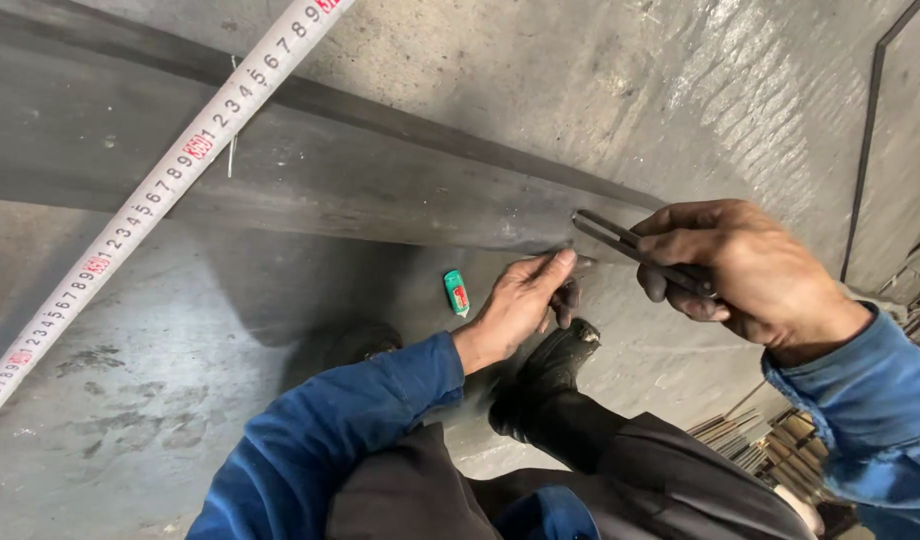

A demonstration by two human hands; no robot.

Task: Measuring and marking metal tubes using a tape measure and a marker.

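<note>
So the right hand point(745, 270) is closed around a thin dark metal marking tool point(635, 248), looks like a flat scriber or a stick of soapstone in a holder, gripped near its back end with the tip pointing left at the edge of the steel beam point(310, 175). The left hand point(520, 305) isn't holding anything; its fingers are stretched out and the fingertips point(562, 262) press against the beam's lower edge, right beside the tool's tip.

My guess is the tool is light and stiff, a bit slick being bare metal, so pinching it close behind the tip would give more control than holding it way back. It's slim, dark grey, straight, with what seems like two flat strips side by side.

The beam is long, dark and dull, running diagonally across the concrete floor point(130, 400), surely too heavy to shift by hand. A white tape measure point(160, 185) with red and black marks lies stretched over it. A small green lighter-like thing point(457, 292) sits on the floor near the left hand, and a black boot point(555, 365) is just below.
</note>
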